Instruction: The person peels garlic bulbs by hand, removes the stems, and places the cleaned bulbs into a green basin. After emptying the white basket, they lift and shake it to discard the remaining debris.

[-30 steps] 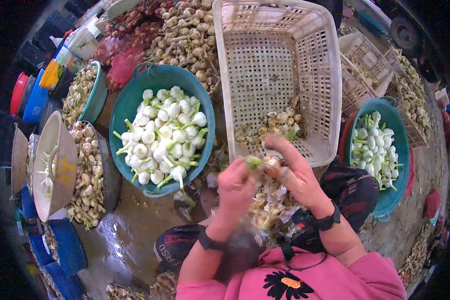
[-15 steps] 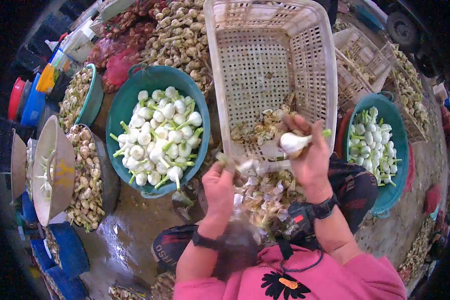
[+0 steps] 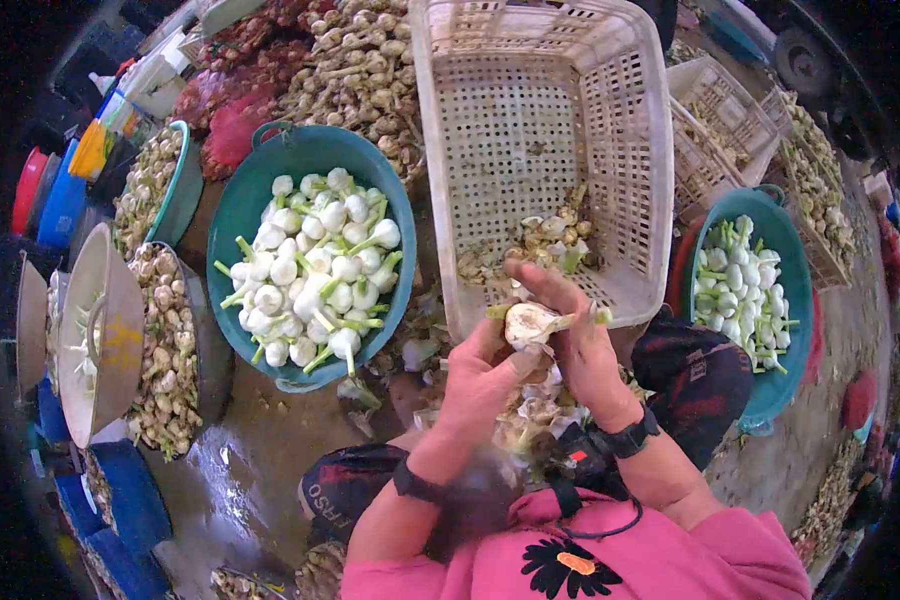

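Observation:
A garlic bulb (image 3: 530,325) with cream and brownish skin is between my two hands, above the near edge of the crate. My right hand (image 3: 592,365) holds it by the stem side, with a green stem end showing at the fingers. From the other side, the thumb and fingers of my left hand (image 3: 482,385) are closed on the bulb. A green-yellow scrap (image 3: 497,312) pokes out by the left fingertips. Below the hands lies a heap of loose garlic skins (image 3: 530,410), partly hidden by them.
A white plastic crate (image 3: 510,110) stands ahead with peelings (image 3: 555,240) in its near end. Green tubs of cleaned white garlic stand left (image 3: 232,190) and right (image 3: 805,300). Unpeeled garlic (image 3: 355,75) is piled behind, with more in a dark tub (image 3: 165,350) at far left.
My left hand has moved right and up to meet the bulb in my right hand. The bulb has shifted left and down. More peelings, with a green piece, now lie in the crate.

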Action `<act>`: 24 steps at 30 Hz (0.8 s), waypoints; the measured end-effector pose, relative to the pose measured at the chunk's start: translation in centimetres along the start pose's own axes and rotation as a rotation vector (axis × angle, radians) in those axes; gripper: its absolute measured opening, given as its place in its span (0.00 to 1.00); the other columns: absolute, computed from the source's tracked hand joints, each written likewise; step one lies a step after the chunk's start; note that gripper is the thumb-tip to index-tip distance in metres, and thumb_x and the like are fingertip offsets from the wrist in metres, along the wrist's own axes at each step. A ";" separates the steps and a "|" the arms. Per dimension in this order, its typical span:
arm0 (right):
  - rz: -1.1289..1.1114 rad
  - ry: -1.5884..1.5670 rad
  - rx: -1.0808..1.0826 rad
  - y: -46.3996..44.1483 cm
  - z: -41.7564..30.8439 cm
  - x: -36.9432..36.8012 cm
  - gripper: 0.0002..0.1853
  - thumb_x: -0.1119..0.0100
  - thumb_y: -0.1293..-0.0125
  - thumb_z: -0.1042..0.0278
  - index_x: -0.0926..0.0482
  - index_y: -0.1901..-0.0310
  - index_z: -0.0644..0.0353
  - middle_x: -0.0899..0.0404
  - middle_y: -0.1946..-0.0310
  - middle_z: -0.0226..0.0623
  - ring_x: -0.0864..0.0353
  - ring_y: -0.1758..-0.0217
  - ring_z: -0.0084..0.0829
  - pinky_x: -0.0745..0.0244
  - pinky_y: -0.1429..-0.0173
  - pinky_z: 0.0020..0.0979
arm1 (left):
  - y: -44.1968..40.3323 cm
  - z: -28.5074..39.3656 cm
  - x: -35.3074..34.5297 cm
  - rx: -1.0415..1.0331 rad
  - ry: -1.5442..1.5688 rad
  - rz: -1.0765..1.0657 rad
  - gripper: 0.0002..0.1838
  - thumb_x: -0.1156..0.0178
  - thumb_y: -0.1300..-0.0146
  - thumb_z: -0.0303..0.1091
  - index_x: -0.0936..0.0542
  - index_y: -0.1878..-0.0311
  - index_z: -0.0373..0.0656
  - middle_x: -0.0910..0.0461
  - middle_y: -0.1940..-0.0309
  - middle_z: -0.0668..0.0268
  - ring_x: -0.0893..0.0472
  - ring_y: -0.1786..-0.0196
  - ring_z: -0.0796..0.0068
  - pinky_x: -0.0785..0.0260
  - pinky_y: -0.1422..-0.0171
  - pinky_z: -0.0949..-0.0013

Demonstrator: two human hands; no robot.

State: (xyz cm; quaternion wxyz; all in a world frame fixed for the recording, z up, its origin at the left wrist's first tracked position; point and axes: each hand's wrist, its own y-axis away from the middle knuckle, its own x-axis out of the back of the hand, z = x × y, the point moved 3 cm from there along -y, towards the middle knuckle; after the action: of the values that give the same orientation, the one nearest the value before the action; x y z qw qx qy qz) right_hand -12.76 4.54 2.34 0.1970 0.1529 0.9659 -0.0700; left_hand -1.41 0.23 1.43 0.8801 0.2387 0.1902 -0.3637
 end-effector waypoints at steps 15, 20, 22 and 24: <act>-0.230 1.393 0.267 0.9 -4.0 -1.0 0.06 0.45 0.48 0.73 0.27 0.68 0.62 0.27 0.79 0.41 0.25 0.72 0.45 0.29 0.69 0.42 | 0.0 -0.1 0.7 -0.065 0.107 0.164 0.21 0.39 0.41 0.30 0.28 0.45 0.36 0.22 0.55 0.65 0.22 0.57 0.76 0.24 0.55 0.68; -0.231 1.403 0.249 1.1 -3.4 -0.7 0.06 0.44 0.48 0.71 0.30 0.76 0.60 0.28 0.82 0.41 0.25 0.77 0.44 0.30 0.72 0.42 | -0.1 0.1 0.5 -0.089 0.008 0.183 0.18 0.39 0.41 0.31 0.25 0.48 0.35 0.20 0.59 0.65 0.21 0.59 0.77 0.25 0.56 0.70; -0.219 1.395 0.277 1.1 -3.5 -1.0 0.07 0.44 0.48 0.70 0.31 0.79 0.60 0.28 0.83 0.42 0.25 0.77 0.44 0.30 0.73 0.42 | -0.1 0.1 0.5 -0.099 -0.022 0.197 0.17 0.39 0.41 0.31 0.25 0.49 0.35 0.20 0.61 0.66 0.22 0.61 0.79 0.26 0.59 0.72; -0.194 1.384 0.283 0.9 -3.3 -1.4 0.08 0.44 0.49 0.71 0.32 0.80 0.59 0.28 0.83 0.42 0.25 0.78 0.44 0.31 0.74 0.43 | -0.1 0.2 0.9 -0.106 -0.049 0.213 0.17 0.38 0.41 0.31 0.24 0.50 0.35 0.22 0.62 0.68 0.23 0.63 0.81 0.27 0.61 0.75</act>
State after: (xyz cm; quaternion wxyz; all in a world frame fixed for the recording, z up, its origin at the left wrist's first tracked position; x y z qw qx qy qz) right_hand -12.46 5.69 5.84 -0.4902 0.0997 0.8602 -0.0987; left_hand -0.88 -0.40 1.07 0.9295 0.2018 0.1612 -0.2632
